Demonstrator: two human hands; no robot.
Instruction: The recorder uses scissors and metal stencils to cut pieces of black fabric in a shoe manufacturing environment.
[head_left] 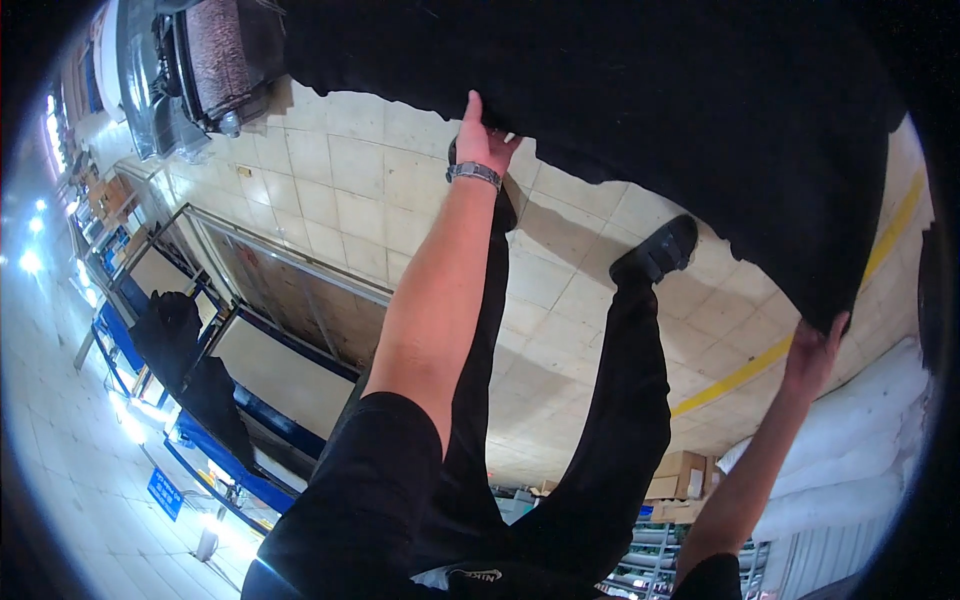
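A large black cloth [640,90] spreads across the top of the view, its wavy lower edge hanging toward me. My left hand [487,145], with a metal watch [473,174] at the wrist, grips that edge near the middle; the thumb lies on the cloth and the other fingers are partly hidden. Lower at the right, my right hand [815,355] pinches the cloth's corner between thumb and fingers. The fabric between both hands sags in a curve.
Pale floor tiles [570,250] carry a yellow line [735,375]. On the left stands a metal-framed table [290,258] near draped black fabric [180,340]. Wrapped fabric rolls [220,55] sit at upper left. White sacks [840,450] and cardboard boxes [678,478] lie at right.
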